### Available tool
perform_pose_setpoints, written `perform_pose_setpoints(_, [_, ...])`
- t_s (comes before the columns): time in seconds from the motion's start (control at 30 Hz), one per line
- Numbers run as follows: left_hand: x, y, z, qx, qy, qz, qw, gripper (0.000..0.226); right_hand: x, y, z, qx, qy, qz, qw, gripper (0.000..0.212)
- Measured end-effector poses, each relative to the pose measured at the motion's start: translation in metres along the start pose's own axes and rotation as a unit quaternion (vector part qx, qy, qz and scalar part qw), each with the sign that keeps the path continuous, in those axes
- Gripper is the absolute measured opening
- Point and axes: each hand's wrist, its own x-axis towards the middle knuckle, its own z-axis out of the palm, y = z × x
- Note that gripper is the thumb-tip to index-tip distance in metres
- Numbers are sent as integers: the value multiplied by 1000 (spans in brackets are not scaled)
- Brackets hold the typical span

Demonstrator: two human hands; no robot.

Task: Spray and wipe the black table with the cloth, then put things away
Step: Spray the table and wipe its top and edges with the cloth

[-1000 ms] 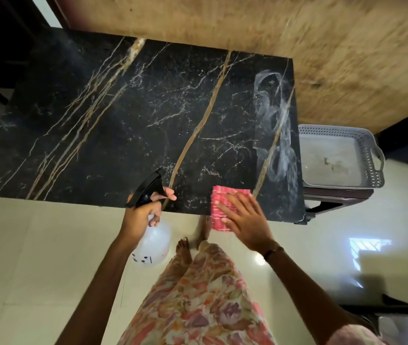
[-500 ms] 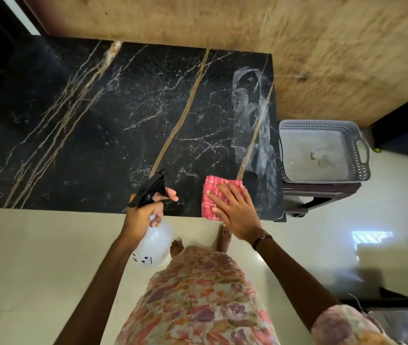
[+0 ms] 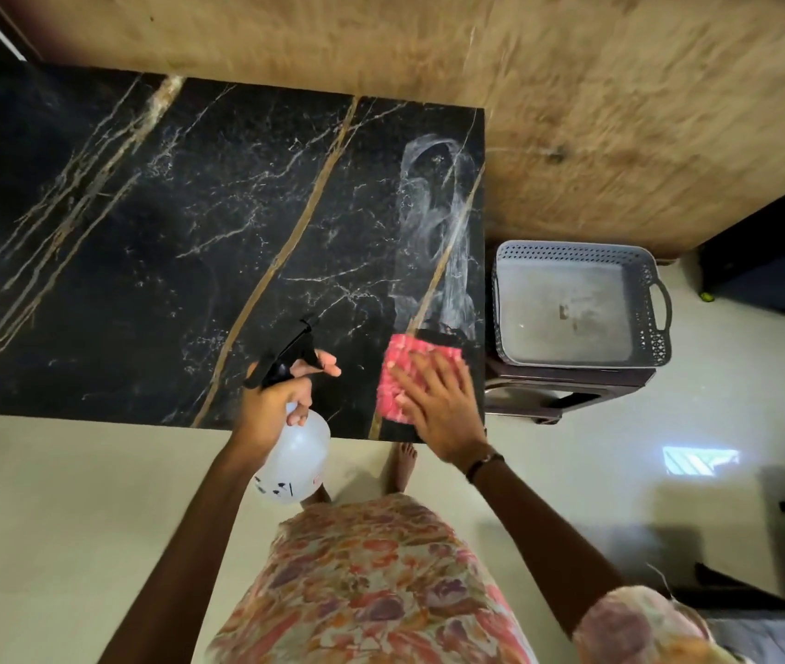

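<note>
The black marble-patterned table (image 3: 151,261) has gold and white veins. Near its right edge runs a whitish wet smear (image 3: 438,222). A folded pink cloth (image 3: 398,378) lies at the table's near right corner, below the smear. My right hand (image 3: 438,404) presses flat on the cloth with straight fingers. My left hand (image 3: 280,400) grips the neck of a translucent spray bottle (image 3: 292,464) with a black trigger head (image 3: 290,357), held at the table's front edge, index finger by the trigger.
A grey perforated plastic basket (image 3: 649,318) sits on a dark stool (image 3: 544,390) just right of the table. A wooden wall (image 3: 572,112) stands behind. Pale tiled floor (image 3: 45,519) lies in front, with my bare feet by the table's edge.
My right hand has slid the pink cloth right, toward the table's near right corner, wiping the lower end of the smear. My left hand holds the bottle as before.
</note>
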Motion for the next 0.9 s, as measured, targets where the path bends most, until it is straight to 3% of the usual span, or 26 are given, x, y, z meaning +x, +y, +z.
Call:
perform_pose_setpoints(0.1, [8, 4, 10, -6, -4, 2, 1000, 38, -39, 12, 8, -2, -20, -83, 996, 47])
perform_pose_setpoints(0.27, [18, 15, 20, -6, 7, 13, 1000, 33, -48, 67, -4, -2, -11, -110, 994, 46])
perform_pose_setpoints(0.43, [25, 23, 23, -3, 41, 15, 999, 35, 18, 105, -18, 8, 0, -13, 1000, 50])
perform_pose_setpoints(0.57, [29, 22, 28, 1, 56, 13, 998, 33, 64, 77, -23, -5, 17, -4, 1000, 50])
perform_pose_setpoints(0.73, [37, 26, 42, -26, 55, 13, 998, 37, 24, 42, -7, 3, -5, -114, 994, 46])
perform_pose_setpoints(0.9, [51, 28, 46, -40, 42, 12, 998, 39, -3, 92, -14, -17, -21, -177, 984, 46])
